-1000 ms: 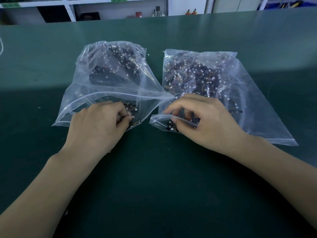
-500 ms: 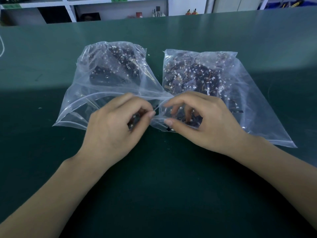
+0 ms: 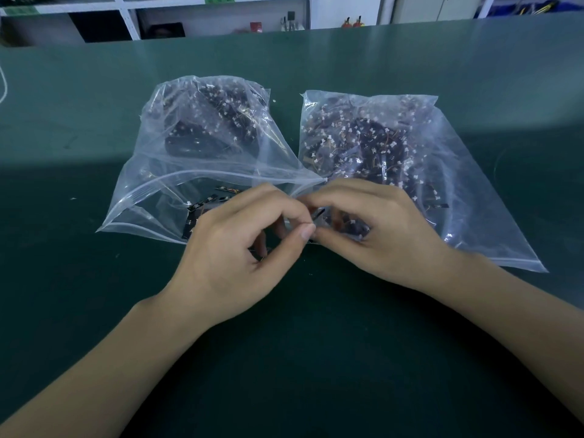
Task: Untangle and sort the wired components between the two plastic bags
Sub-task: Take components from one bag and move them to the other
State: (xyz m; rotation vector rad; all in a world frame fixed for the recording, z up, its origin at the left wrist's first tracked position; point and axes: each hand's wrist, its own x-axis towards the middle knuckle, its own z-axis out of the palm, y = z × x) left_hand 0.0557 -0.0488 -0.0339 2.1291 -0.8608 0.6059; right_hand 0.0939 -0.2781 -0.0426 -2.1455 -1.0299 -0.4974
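Note:
Two clear zip bags lie side by side on the green table. The left bag (image 3: 151, 197) holds a heap of dark wired components at its far end and a few loose black strips (image 3: 202, 205) near its mouth. The right bag (image 3: 467, 184) is packed with dark components with small white connectors (image 3: 363, 137). My left hand (image 3: 240, 257) and my right hand (image 3: 373, 229) meet between the two bag mouths. Both pinch a small black wired component (image 3: 319, 214) between thumb and fingers. Most of that piece is hidden by my fingers.
White shelving (image 3: 221, 14) with small items runs behind the table's far edge. A white cable (image 3: 3, 86) lies at the far left. Bare green table surface (image 3: 300, 358) stretches between my forearms and around the bags.
My left hand came out of the left bag's mouth and moved right to meet my right hand. The right hand lifted slightly at its bag's mouth, and both now pinch one small piece.

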